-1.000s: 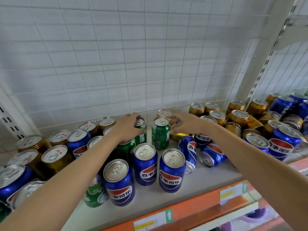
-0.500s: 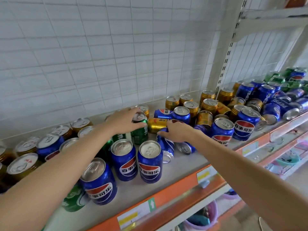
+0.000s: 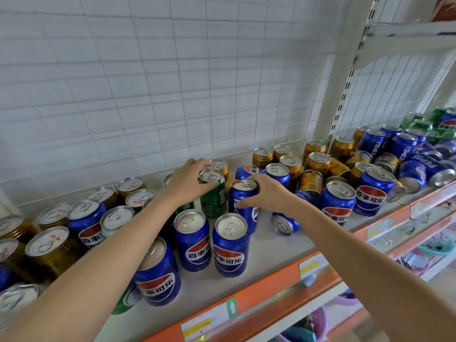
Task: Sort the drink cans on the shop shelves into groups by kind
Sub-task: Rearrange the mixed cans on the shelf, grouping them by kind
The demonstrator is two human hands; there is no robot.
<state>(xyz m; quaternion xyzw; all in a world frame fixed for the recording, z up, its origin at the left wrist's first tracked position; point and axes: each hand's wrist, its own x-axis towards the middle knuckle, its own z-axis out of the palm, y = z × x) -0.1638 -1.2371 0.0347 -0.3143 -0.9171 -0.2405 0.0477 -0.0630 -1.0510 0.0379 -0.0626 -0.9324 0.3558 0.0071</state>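
Item 1: left hand (image 3: 188,180), reaching in from 7 o'clock, fingers curled round the top of an upright green can (image 3: 213,196) near frame centre; thumb at the rim on the near side

Item 2: right hand (image 3: 267,193), reaching in from 4 o'clock, fingers and thumb wrapped round an upright blue cola can (image 3: 243,203); this can stood just beside the green can, at its 3 o'clock, the two close enough that contact could not be told

Item 3: three upright blue cans in a loose row toward 6 o'clock of the held pair: one (image 3: 192,239), one (image 3: 230,244) and one (image 3: 158,272) partly under the left forearm

Item 4: a blue can lying on its side (image 3: 286,222), at 4 o'clock of the held blue can, below the right wrist

Item 5: gold cans, upright, clustered at 9 o'clock (image 3: 48,250) with one blue can (image 3: 86,222) among them; further gold cans (image 3: 317,160) at 2 o'clock against the rear mesh

Item 6: two large upright blue cans (image 3: 338,202) and (image 3: 373,191) at 3 o'clock; beyond them, toward the far right, a mixed heap of blue, gold and green cans, several tipped over

Item 7: shelf (image 3: 266,245), pale surface with an orange front edge (image 3: 271,282) carrying price labels; white wire-grid back panel (image 3: 172,82) and a slotted upright post (image 3: 343,95) at 1 o'clock
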